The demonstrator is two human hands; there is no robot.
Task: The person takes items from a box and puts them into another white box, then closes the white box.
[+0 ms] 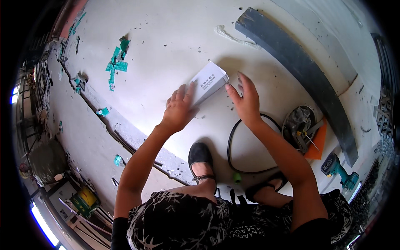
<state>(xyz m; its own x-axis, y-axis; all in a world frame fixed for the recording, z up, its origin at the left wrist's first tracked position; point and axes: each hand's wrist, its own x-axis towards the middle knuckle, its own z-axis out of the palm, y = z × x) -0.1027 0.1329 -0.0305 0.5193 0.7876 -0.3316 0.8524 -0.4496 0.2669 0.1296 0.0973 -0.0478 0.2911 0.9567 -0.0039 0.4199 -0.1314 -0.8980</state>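
A long white cardboard box (208,82) with dark print lies slantwise in front of me, over the pale floor. My left hand (178,108) is at its near left end, index finger along one side and thumb at the other, gripping it. At the far right end of the box, my right hand (246,100) is held with thumb and fingers apart and nothing between them. Its thumb tip comes close to the box's end edge; whether it touches cannot be told. What is inside the box is hidden.
A long dark grey beam (300,66) curves along the right. Near my right forearm are a black cable (228,146), a round container (287,125) with a screwdriver, an orange sheet (318,141) and a teal power drill (346,177). Green tape scraps (116,64) and a floor crack (110,131) are left.
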